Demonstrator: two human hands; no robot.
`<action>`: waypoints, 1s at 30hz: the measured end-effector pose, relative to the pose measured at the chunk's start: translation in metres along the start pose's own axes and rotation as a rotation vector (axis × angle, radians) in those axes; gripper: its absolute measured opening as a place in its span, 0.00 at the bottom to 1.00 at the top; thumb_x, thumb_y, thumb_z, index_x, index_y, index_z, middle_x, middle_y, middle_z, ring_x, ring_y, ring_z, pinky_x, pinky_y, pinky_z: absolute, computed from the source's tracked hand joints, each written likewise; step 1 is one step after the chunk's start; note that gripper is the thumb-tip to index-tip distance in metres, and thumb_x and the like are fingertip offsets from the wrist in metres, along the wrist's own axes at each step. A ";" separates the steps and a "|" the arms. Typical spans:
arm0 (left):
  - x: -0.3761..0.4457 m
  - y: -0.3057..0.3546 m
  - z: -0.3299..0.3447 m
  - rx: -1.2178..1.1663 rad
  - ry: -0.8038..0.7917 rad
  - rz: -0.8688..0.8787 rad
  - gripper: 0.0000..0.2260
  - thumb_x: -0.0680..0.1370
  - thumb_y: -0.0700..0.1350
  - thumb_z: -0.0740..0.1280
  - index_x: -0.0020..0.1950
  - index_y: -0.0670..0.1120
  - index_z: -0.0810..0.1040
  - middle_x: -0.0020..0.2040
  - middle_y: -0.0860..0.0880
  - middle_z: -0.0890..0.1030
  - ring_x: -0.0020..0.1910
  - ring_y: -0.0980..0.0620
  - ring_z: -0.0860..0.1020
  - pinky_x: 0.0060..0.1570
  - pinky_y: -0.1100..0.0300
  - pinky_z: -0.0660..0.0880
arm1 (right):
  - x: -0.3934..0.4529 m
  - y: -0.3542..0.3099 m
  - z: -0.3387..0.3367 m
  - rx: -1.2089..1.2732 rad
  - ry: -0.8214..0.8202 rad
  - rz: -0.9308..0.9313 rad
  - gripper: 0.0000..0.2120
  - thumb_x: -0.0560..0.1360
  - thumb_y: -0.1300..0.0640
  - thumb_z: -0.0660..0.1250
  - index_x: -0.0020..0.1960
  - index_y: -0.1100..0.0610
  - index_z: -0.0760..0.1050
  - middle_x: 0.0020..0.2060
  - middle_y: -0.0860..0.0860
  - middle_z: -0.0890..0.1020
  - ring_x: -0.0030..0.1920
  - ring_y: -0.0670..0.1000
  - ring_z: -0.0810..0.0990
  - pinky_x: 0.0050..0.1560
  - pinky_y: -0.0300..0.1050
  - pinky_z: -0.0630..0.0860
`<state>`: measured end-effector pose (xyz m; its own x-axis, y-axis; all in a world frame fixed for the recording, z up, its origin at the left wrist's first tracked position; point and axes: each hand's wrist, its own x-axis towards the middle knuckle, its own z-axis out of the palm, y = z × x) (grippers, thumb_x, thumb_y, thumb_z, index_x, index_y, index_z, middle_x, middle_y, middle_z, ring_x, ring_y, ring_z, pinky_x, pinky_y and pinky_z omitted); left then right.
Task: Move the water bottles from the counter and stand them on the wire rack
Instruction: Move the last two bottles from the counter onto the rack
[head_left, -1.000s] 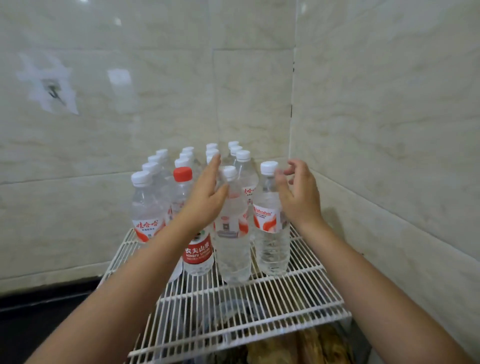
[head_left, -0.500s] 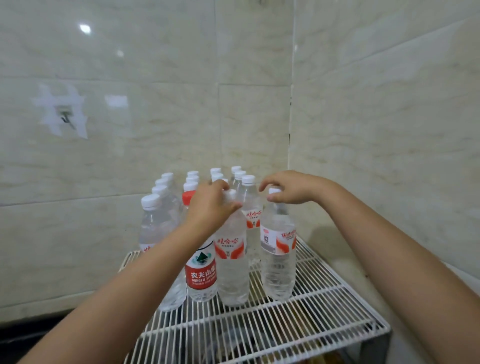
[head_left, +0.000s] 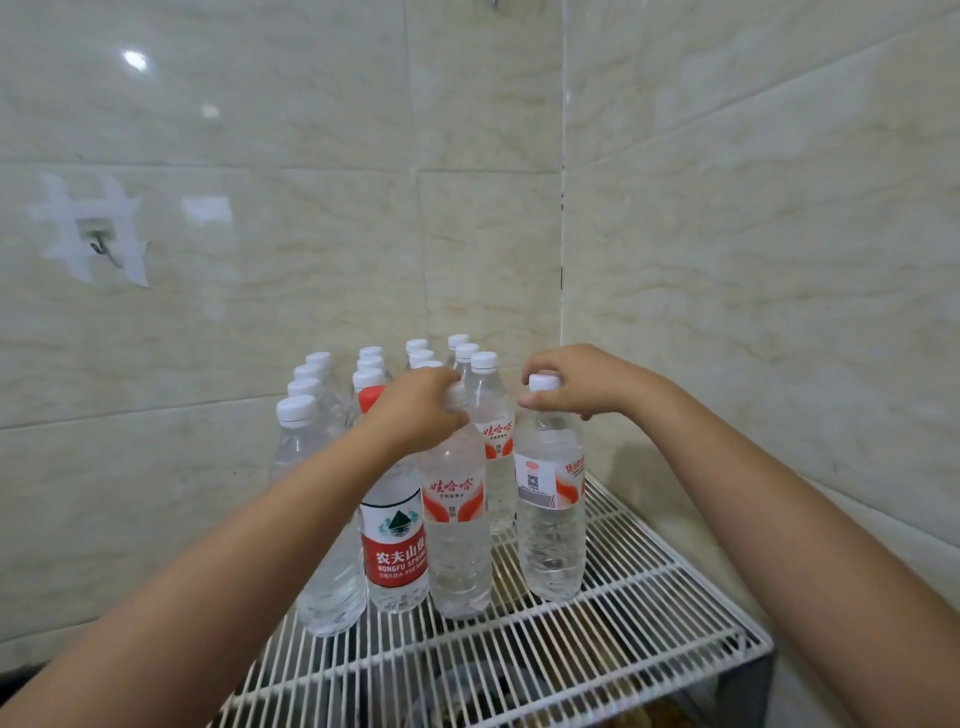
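Observation:
Several clear water bottles stand upright in rows on the white wire rack (head_left: 613, 639) in the tiled corner. My left hand (head_left: 415, 410) grips the neck of the front middle bottle (head_left: 457, 525) with a red-and-white label; its cap is hidden under my fingers. My right hand (head_left: 566, 384) holds the front right bottle (head_left: 550, 519) at its white cap, fingers curled round the top. A red-capped bottle (head_left: 395, 551) with a red label stands just left of the gripped middle one. Both gripped bottles rest on the rack wires.
Tiled walls close in behind and to the right of the rack. A small hook (head_left: 96, 244) with white tape marks sits on the left wall. Bare rack wires lie in front of the bottles. Dark items show dimly beneath the rack.
My hands rose from the bottles' sides to their tops and closed around the necks. The camera tilted upward, so the rack sits lower in view.

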<state>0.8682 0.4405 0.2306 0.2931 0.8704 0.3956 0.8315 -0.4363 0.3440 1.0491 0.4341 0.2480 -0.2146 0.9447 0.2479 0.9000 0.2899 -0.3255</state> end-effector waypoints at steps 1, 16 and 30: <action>0.000 -0.001 0.000 -0.008 0.006 -0.002 0.15 0.74 0.42 0.66 0.60 0.42 0.73 0.57 0.43 0.78 0.54 0.47 0.75 0.45 0.61 0.66 | 0.001 -0.001 0.001 -0.094 0.043 0.042 0.15 0.74 0.47 0.64 0.55 0.55 0.74 0.43 0.50 0.73 0.37 0.48 0.73 0.32 0.40 0.70; -0.008 -0.011 0.003 -0.022 0.075 0.021 0.11 0.74 0.46 0.66 0.55 0.43 0.74 0.45 0.48 0.76 0.41 0.52 0.71 0.41 0.60 0.67 | 0.001 -0.015 0.003 -0.135 -0.043 -0.064 0.24 0.72 0.53 0.67 0.66 0.54 0.67 0.64 0.53 0.74 0.58 0.53 0.74 0.53 0.42 0.70; 0.011 -0.008 0.011 -0.098 0.153 -0.111 0.10 0.74 0.42 0.66 0.53 0.39 0.75 0.50 0.42 0.79 0.50 0.45 0.76 0.41 0.59 0.67 | 0.024 -0.018 0.031 0.084 0.216 -0.056 0.17 0.73 0.60 0.66 0.61 0.56 0.74 0.62 0.57 0.77 0.60 0.56 0.75 0.54 0.39 0.67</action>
<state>0.8707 0.4563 0.2229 0.1208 0.8730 0.4726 0.8028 -0.3659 0.4707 1.0157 0.4564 0.2313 -0.1689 0.8750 0.4537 0.8525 0.3607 -0.3783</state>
